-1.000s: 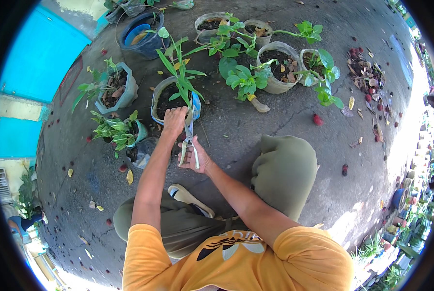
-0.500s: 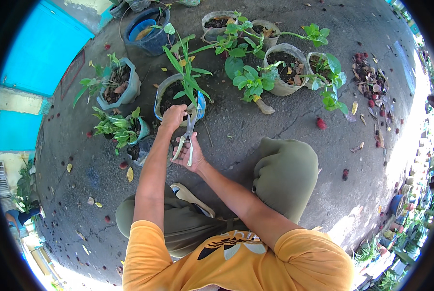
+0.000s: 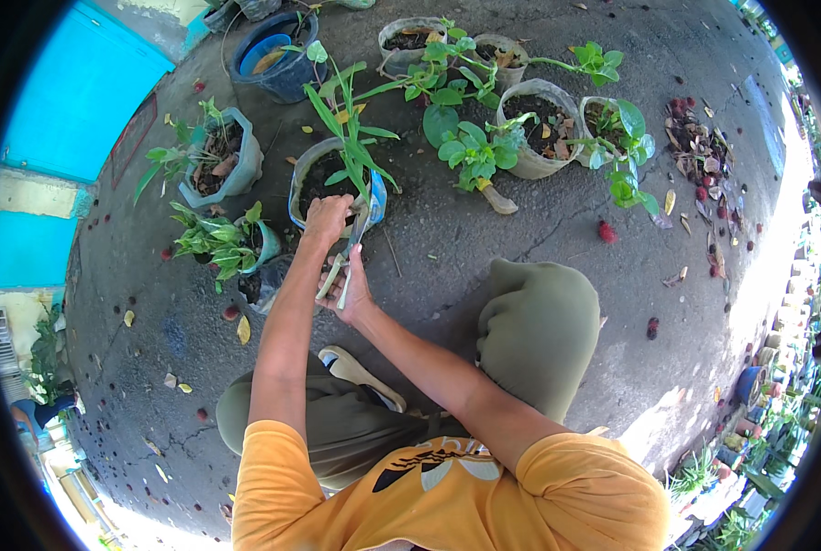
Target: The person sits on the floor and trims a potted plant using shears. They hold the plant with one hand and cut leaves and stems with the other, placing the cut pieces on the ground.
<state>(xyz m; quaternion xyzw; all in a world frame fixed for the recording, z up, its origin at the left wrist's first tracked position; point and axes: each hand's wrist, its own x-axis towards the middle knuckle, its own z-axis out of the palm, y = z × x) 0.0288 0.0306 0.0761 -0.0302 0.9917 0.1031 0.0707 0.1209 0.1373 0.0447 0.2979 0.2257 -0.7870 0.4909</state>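
Note:
My right hand (image 3: 349, 292) is wrapped round the pale handles of a pair of garden scissors (image 3: 359, 223). Their blades point away from me, up to the near rim of a white-and-blue pot (image 3: 380, 204) of dark soil. In that pot grows a plant with long narrow green leaves (image 3: 357, 151). My left hand (image 3: 328, 219) is closed in a pinch at the same rim, just left of the blades and below the leaves. What its fingertips hold is hidden.
Left of the pot stand a pale cut-down container (image 3: 243, 170) and a small pot with leafy growth (image 3: 268, 246). A dark bucket (image 3: 286, 83) is behind. Several whitish pots, one of them a round pot (image 3: 530, 167), stand right. Dry leaves (image 3: 704, 156) lie farther right.
The scissors have moved up toward the pot rim and their handles are closer together. My right hand has shifted slightly left with them. My left hand stays at the rim.

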